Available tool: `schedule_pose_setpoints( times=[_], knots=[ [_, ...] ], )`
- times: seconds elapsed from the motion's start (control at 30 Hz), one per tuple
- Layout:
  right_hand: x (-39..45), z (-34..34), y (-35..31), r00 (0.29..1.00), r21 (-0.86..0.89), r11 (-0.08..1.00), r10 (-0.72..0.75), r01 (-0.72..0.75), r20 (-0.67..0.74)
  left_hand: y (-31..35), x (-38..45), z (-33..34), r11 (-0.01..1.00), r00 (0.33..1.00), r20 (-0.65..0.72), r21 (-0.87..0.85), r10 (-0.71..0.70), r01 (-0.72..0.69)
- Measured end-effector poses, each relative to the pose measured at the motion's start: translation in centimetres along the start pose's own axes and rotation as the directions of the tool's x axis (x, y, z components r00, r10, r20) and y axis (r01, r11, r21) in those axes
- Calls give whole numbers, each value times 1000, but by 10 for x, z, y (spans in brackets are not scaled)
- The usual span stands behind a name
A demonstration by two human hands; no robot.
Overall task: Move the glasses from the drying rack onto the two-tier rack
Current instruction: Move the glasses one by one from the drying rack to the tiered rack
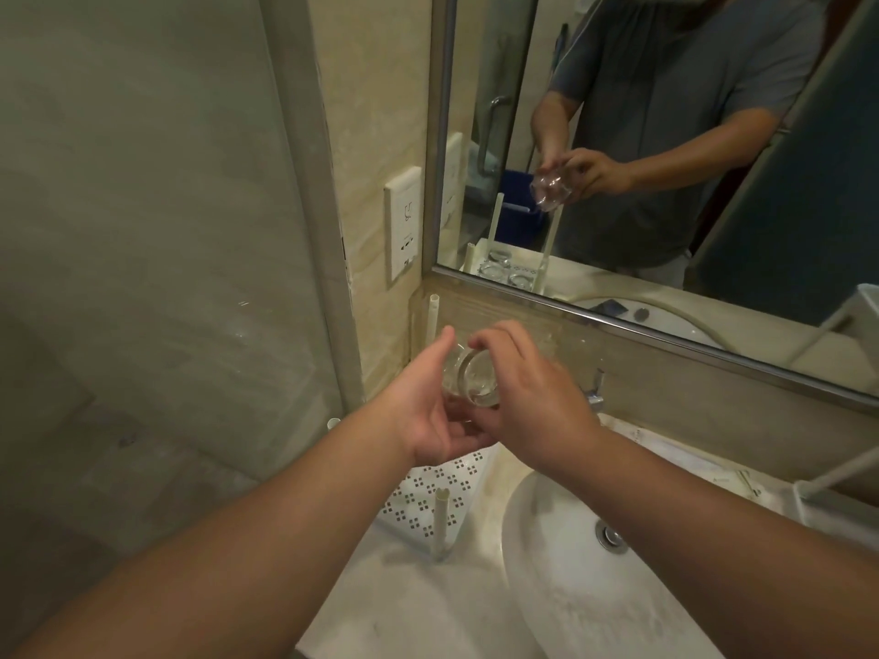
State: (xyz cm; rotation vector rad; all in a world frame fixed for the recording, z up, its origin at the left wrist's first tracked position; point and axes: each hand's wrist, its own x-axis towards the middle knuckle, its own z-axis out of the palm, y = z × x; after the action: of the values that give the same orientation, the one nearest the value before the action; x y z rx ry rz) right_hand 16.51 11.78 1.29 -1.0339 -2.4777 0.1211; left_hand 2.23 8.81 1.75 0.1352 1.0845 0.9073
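Hands meet above the two-tier rack (430,497), whose perforated white shelf sits left of the sink (561,577). Left hand (428,416) lies palm up with fingers loosely curled under and around the glass (468,378), thumb raised along its left side. That clear glass is held between both hands, tipped so one round end faces the camera, its long axis running near to far. Right hand (532,397) grips it from the right, fingertips curled over the top.

We see both hands, left hand (430,420) and right hand (532,397), holding clear glass (468,379) above perforated rack (437,492), beside sink (571,563).
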Motion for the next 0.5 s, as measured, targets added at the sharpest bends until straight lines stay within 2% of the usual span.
schedule_pose_setpoints(
  times=[0.17,0.27,0.5],
  knots=[
    [-9,-8,5,1000,171,985,21,-20,-5,5,0,4,995,995,26,20,98,-99],
    [-14,-14,4,997,243,970,41,-25,-64,6,0,9,981,981,45,46,187,-189],
    [-23,-22,11,964,393,910,211,-132,-164,-2,-6,26,897,904,5,116,428,-426]
  ],
)
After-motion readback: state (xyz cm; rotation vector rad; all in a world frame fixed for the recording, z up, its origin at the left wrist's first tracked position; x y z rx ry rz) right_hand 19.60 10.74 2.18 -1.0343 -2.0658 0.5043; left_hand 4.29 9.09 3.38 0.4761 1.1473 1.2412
